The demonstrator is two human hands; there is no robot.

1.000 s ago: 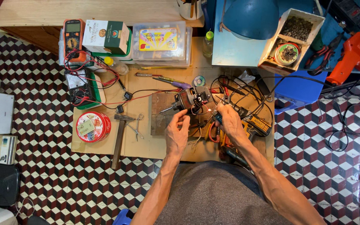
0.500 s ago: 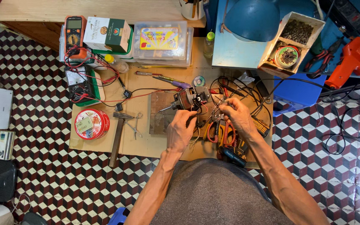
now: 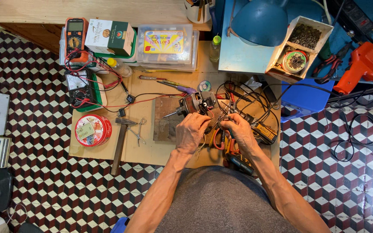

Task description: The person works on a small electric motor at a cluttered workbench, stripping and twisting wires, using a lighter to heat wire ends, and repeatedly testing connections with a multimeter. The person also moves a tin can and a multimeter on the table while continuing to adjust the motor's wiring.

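Observation:
A small electric motor (image 3: 194, 103) with a protruding shaft lies on a brown board (image 3: 162, 125) on the cardboard-covered work surface. My left hand (image 3: 191, 131) rests just below the motor, fingers curled on its thin wires. My right hand (image 3: 237, 129) sits beside it, pinching a small tool or wire end near the motor's red leads; what it holds is too small to tell. Orange-handled pliers (image 3: 217, 140) lie under my hands.
A hammer (image 3: 119, 144), small scissors (image 3: 138, 131) and a round red tin (image 3: 92, 130) lie to the left. Two multimeters (image 3: 76, 36) with red leads stand at back left, near boxes (image 3: 165, 45). A blue lamp (image 3: 260, 21), parts box (image 3: 298, 45) and orange drill (image 3: 365, 64) are to the right.
Both hands have drawn closer together below the motor. The left hand has closed more onto the wires; the view has shifted slightly.

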